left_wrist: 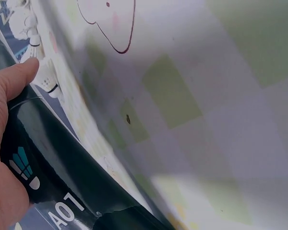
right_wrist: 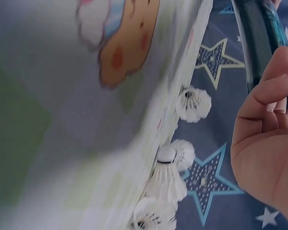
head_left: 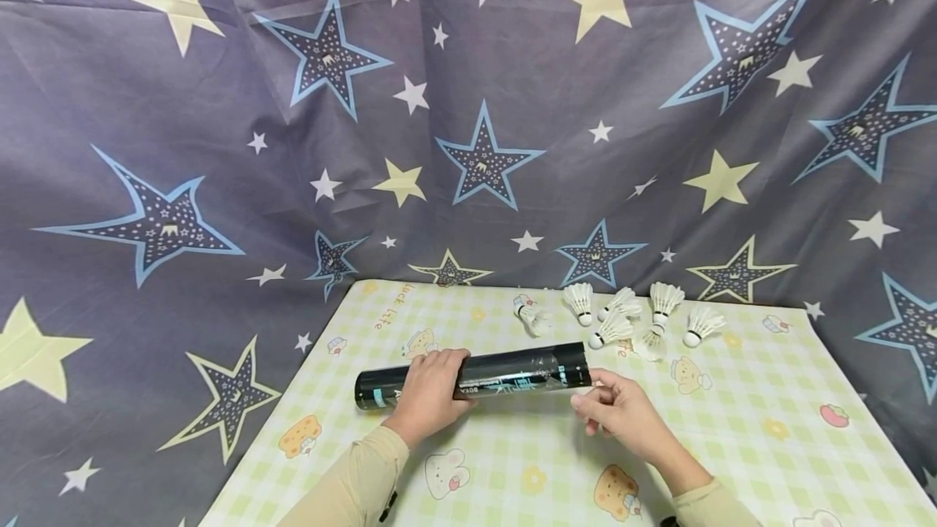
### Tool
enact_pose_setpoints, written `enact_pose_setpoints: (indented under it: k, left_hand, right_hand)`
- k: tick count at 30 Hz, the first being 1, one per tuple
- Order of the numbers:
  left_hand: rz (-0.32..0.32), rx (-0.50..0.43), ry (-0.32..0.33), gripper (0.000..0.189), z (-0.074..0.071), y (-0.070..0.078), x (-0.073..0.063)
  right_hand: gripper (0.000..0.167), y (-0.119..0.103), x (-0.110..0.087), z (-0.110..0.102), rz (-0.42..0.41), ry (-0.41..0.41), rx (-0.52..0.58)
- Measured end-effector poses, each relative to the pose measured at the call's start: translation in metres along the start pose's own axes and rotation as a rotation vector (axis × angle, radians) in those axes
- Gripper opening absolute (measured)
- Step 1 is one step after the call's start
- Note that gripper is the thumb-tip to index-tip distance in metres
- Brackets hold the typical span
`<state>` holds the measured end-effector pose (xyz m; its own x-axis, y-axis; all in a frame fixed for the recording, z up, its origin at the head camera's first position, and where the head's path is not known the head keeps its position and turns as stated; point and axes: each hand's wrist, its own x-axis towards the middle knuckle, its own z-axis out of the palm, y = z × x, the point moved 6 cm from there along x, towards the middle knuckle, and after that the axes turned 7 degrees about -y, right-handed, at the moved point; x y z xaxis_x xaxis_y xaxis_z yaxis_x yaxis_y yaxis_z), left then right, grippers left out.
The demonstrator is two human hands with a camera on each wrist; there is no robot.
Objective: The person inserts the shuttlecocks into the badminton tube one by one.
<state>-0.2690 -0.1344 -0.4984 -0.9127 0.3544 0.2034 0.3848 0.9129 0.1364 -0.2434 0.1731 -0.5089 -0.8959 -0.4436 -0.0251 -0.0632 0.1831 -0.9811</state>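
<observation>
A long black shuttlecock tube (head_left: 512,374) with blue and white print lies tilted across the front of me, its right end a little higher. My left hand (head_left: 433,390) grips it around the body, left of its middle; in the left wrist view the thumb lies along the tube (left_wrist: 53,139) near an "A01" print. At the tube's right end is my right hand (head_left: 618,413), index finger up at the rim and thumb just below it. Its fingers (right_wrist: 266,98) are loosely bent beside the tube end in the right wrist view, with nothing visible held between them.
White shuttlecocks lie in a loose group at the back right of the table, among them one shuttlecock (head_left: 704,324) at the far right and another (head_left: 534,318) nearer the tube. A green checked cloth (head_left: 351,462) covers the table. A star-patterned curtain (head_left: 468,242) hangs behind it.
</observation>
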Motion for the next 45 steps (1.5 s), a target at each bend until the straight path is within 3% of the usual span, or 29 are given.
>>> enact_pose_setpoints:
  k: [5,11,15,20,27,45]
  left_hand:
    - [-0.008,-0.007,-0.006,0.081,-0.001,-0.002,-0.001]
    - [-0.007,-0.004,0.003,0.081,0.000,-0.003,-0.001]
    - [-0.001,0.003,0.011,0.082,0.001,-0.003,-0.002]
    - [0.002,0.016,0.016,0.082,0.002,-0.004,-0.003]
    - [0.006,0.028,0.015,0.083,0.004,-0.006,-0.004]
    - [0.020,0.035,0.025,0.082,0.005,-0.008,-0.006]
  right_hand:
    - [0.048,0.006,-0.002,-0.027,0.046,0.107,-0.008]
    - [0.049,0.016,-0.004,-0.064,0.164,0.278,-0.032]
    - [0.053,0.025,-0.007,-0.083,0.230,0.335,-0.032]
    - [0.058,0.033,-0.007,-0.100,0.278,0.366,-0.031]
    - [0.066,0.038,-0.006,-0.112,0.270,0.390,-0.002]
    - [0.075,0.033,0.011,-0.121,0.279,0.398,-0.035]
